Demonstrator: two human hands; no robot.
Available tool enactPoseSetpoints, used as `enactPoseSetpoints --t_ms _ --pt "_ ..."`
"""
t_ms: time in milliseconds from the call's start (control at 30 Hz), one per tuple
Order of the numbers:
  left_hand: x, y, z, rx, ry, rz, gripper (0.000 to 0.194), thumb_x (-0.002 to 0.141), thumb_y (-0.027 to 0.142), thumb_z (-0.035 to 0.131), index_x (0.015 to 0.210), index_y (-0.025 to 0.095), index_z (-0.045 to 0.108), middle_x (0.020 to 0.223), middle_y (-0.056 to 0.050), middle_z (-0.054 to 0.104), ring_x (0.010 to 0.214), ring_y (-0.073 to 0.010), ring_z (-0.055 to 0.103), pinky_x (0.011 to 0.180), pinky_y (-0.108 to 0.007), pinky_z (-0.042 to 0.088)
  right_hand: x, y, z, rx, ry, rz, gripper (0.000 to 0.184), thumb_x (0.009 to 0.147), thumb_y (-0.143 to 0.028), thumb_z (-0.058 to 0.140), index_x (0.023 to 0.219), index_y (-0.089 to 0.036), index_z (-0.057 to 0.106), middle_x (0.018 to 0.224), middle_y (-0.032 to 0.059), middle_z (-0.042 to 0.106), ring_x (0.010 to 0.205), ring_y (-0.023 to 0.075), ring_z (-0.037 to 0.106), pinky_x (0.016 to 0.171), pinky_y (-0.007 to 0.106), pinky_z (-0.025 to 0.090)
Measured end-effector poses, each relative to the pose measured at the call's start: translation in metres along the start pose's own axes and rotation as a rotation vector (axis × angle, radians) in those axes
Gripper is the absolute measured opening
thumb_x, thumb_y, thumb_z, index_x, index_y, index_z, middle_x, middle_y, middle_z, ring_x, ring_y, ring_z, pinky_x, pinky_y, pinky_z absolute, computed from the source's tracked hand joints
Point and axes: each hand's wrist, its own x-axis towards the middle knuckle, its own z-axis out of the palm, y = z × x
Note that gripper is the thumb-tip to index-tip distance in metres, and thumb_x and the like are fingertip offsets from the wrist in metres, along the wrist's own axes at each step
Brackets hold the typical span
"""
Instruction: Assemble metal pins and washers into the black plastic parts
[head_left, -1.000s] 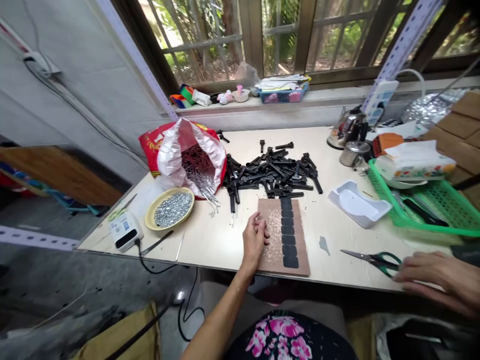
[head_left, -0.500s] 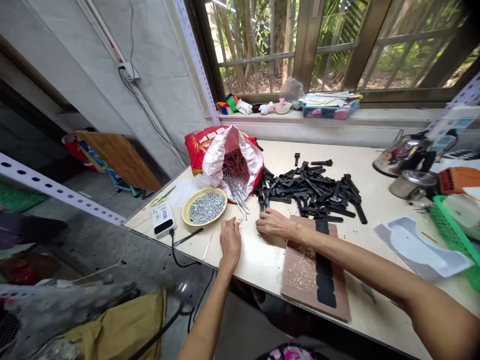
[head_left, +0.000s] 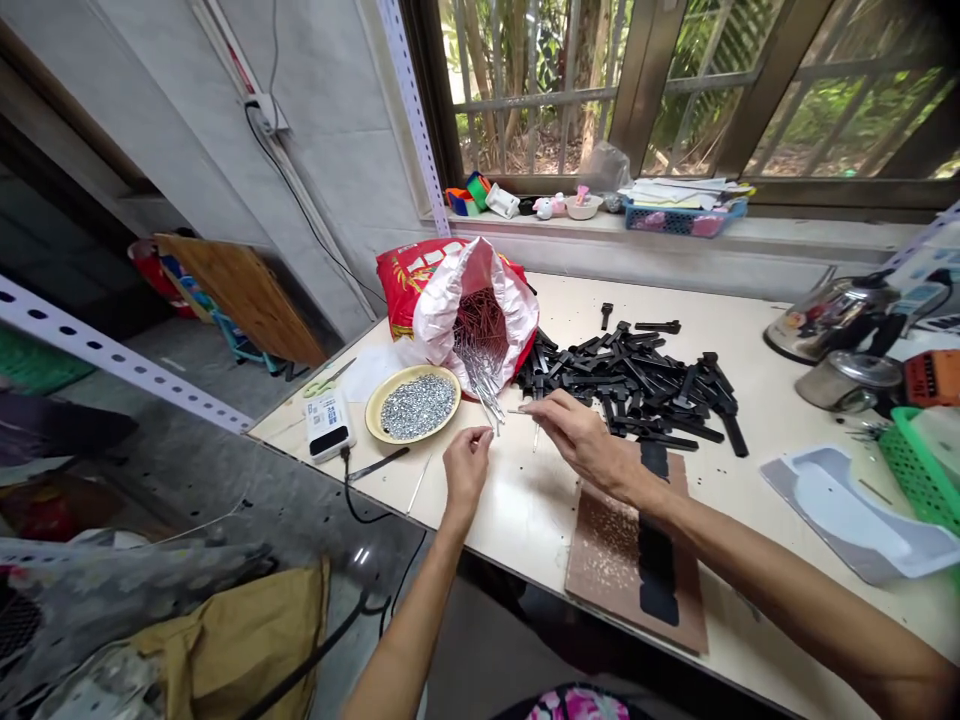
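My left hand is closed in a pinch near the front edge of the table, just below the tips of thin metal rods. Whatever its fingers hold is too small to make out. In the fingers of my right hand is a thin metal rod, pointing left toward those rods. They spill from the mouth of a red and white bag. Another slim rod lies below the right fingertips. Left of my hands sits a yellow bowl of small shiny metal pieces.
Black strip-like parts lie heaped behind my right hand. A brown board with a black strip lies under my right forearm. Scissors, a white device and a knife lie left; a kettle and green basket stand right.
My right hand has risen off the table beside the black parts and now shows a thin rod in its fingers. My left hand remains pinched, slightly shifted. The camera view has shifted a little.
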Motion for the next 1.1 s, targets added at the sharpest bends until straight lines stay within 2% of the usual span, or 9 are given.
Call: enactPoseSetpoints --t_ms 67,133,200,267,367,500,733,900,1100 --pt "-0.012 0.017 0.003 -0.526 -0.117 -0.198 0.024 0.075 0.033 0.067 0.086 0.012 0.064 0.078 -0.005 0.062 0.058 -0.0092 0.052 0.050 -0.020 0.039 -0.012 -0.012 -0.007 -0.027 -0.034 0.080 0.026 0.096 -0.022 0.038 0.110 -0.021 0.060 0.091 0.0054 0.056 0.079 0.0130 0.057 0.069 0.023 0.048" --pt "-0.025 0.036 0.009 -0.876 -0.224 -0.345 0.028 0.066 0.030 0.076 0.083 0.011 0.064 0.076 -0.004 0.064 0.059 -0.0074 0.055 0.053 -0.018 0.044 -0.024 -0.017 -0.010 -0.070 -0.028 0.120 0.025 0.096 -0.024 0.041 0.108 -0.021 0.062 0.089 0.0050 0.056 0.076 0.0126 0.056 0.066 0.022 0.047" --pt "-0.035 0.052 0.016 -1.051 -0.264 -0.417 0.027 0.063 0.024 0.079 0.081 0.011 0.064 0.074 -0.003 0.065 0.061 -0.0074 0.058 0.060 -0.019 0.049 -0.034 -0.019 -0.012 -0.122 0.006 0.151 0.024 0.095 -0.025 0.042 0.106 -0.020 0.063 0.087 0.0049 0.056 0.074 0.0127 0.056 0.065 0.023 0.047" --pt "-0.043 0.064 0.023 -1.118 -0.277 -0.435 0.023 0.064 0.021 0.078 0.080 0.011 0.064 0.071 -0.002 0.065 0.062 -0.0075 0.060 0.064 -0.019 0.051 -0.040 -0.021 -0.018 -0.176 0.032 0.164 0.023 0.095 -0.025 0.043 0.103 -0.019 0.064 0.086 0.0052 0.057 0.075 0.0137 0.055 0.066 0.024 0.046" --pt "-0.051 0.074 0.032 -1.109 -0.291 -0.416 0.022 0.065 0.020 0.078 0.080 0.011 0.065 0.071 -0.001 0.065 0.062 -0.0068 0.061 0.065 -0.019 0.052 -0.045 -0.027 -0.030 -0.279 0.044 0.175 0.021 0.094 -0.023 0.045 0.100 -0.020 0.065 0.086 0.0057 0.059 0.081 0.0154 0.055 0.068 0.024 0.044" --pt "-0.058 0.080 0.041 -1.025 -0.265 -0.274 0.027 0.062 0.024 0.080 0.080 0.011 0.066 0.069 0.000 0.065 0.062 -0.0070 0.061 0.067 -0.021 0.053 -0.053 -0.036 -0.042 -0.469 0.066 0.183 0.020 0.093 -0.023 0.046 0.093 -0.020 0.066 0.084 0.0056 0.061 0.082 0.0164 0.052 0.066 0.025 0.040" --pt "-0.072 0.085 0.051 -0.823 -0.237 -0.124 0.026 0.068 0.029 0.075 0.083 0.010 0.068 0.070 -0.002 0.067 0.061 -0.0082 0.060 0.067 -0.025 0.052 -0.072 -0.034 -0.046 -0.688 0.108 0.131 0.018 0.094 -0.020 0.045 0.087 -0.020 0.062 0.083 0.0053 0.062 0.079 0.0168 0.049 0.063 0.028 0.031" --pt "-0.078 0.087 0.058 -0.686 -0.233 -0.042 0.027 0.070 0.032 0.072 0.085 0.009 0.068 0.071 -0.003 0.067 0.062 -0.0097 0.061 0.068 -0.026 0.052 -0.084 -0.028 -0.047 -0.677 0.125 0.192 0.022 0.096 -0.026 0.042 0.084 -0.019 0.059 0.078 0.0043 0.060 0.075 0.0162 0.048 0.061 0.029 0.028" --pt "-0.080 0.087 0.066 -0.620 -0.285 -0.043 0.029 0.070 0.034 0.072 0.086 0.010 0.069 0.071 -0.004 0.068 0.063 -0.0112 0.062 0.069 -0.027 0.053 -0.095 -0.020 -0.051 -0.608 0.131 0.211 0.022 0.096 -0.028 0.043 0.085 -0.018 0.058 0.085 0.0051 0.062 0.078 0.0166 0.051 0.065 0.028 0.032"
